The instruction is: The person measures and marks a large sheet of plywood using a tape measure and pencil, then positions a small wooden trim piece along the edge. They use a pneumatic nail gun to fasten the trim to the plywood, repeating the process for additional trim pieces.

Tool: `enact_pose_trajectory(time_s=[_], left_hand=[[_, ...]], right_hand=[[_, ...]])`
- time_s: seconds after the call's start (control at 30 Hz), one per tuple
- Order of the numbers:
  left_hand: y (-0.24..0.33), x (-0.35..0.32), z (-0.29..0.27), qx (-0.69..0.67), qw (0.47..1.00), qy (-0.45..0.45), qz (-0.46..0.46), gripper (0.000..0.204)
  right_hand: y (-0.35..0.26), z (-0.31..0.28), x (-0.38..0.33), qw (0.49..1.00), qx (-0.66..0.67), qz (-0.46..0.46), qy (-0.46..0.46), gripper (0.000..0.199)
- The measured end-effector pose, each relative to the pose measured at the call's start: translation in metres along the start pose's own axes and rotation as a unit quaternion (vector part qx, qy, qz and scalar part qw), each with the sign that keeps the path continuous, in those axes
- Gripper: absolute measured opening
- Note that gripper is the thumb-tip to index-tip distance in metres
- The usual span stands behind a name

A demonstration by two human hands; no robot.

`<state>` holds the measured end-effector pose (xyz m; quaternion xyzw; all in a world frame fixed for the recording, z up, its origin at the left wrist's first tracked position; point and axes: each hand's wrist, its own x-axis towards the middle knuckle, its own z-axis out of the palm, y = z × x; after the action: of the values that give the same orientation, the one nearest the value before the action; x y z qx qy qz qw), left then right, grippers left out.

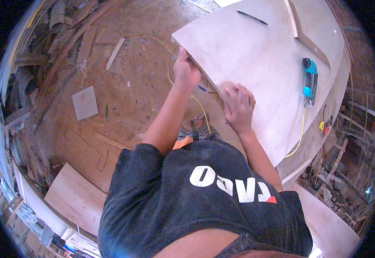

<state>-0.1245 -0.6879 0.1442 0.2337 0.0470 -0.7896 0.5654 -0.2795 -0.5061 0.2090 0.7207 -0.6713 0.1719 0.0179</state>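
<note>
A pale plywood sheet (256,64) lies on the work surface at the right, with a thin line along its left edge. Near the sheet's far-left corner, my left hand (187,73) is closed on that edge, its fingers partly hidden beneath it. Farther down the same edge, my right hand (239,107) rests on top with bent, closed fingers. A small tan patch shows beside its fingertips; whether it is a held piece or a mark on the wood I cannot make out. A black pen (252,17) lies on the sheet's far part.
A teal and black power tool (310,81) with a yellow cord stands on the right side of the sheet. Beyond it lie wooden strips (297,26). Wood offcuts (85,102) and a yellow cord (169,71) are on the dirt floor. Scrap timber piles up at both sides.
</note>
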Motion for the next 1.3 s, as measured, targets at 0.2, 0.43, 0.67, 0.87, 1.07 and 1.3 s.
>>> enact_pose_trajectory(time_s=[0.2, 0.43, 0.67, 0.87, 1.07, 1.3], left_hand=[[-0.029, -0.028, -0.011, 0.018, 1.0, 0.003, -0.007, 0.051], [-0.065, -0.059, -0.022, -0.016, 1.0, -0.006, -0.025, 0.055], [-0.066, -0.062, -0.011, -0.008, 1.0, -0.007, -0.013, 0.056], [-0.059, -0.064, 0.019, 0.024, 0.999, 0.006, -0.029, 0.061], [-0.069, -0.048, -0.003, 0.122, 0.988, 0.057, -0.071, 0.052], [-0.071, -0.044, -0.008, 0.137, 0.985, 0.089, -0.064, 0.042]], right_hand=[[-0.001, -0.003, -0.003, 1.0, 0.011, 0.012, -0.013, 0.054], [-0.004, -0.009, -0.001, 0.999, 0.026, 0.023, -0.021, 0.052], [-0.01, -0.005, 0.011, 0.999, 0.01, 0.036, 0.03, 0.048], [-0.017, -0.004, 0.017, 0.997, 0.02, 0.061, 0.048, 0.044], [-0.009, 0.008, 0.006, 0.997, 0.022, 0.069, 0.041, 0.048], [-0.008, 0.015, 0.004, 0.997, 0.013, 0.07, 0.04, 0.044]])
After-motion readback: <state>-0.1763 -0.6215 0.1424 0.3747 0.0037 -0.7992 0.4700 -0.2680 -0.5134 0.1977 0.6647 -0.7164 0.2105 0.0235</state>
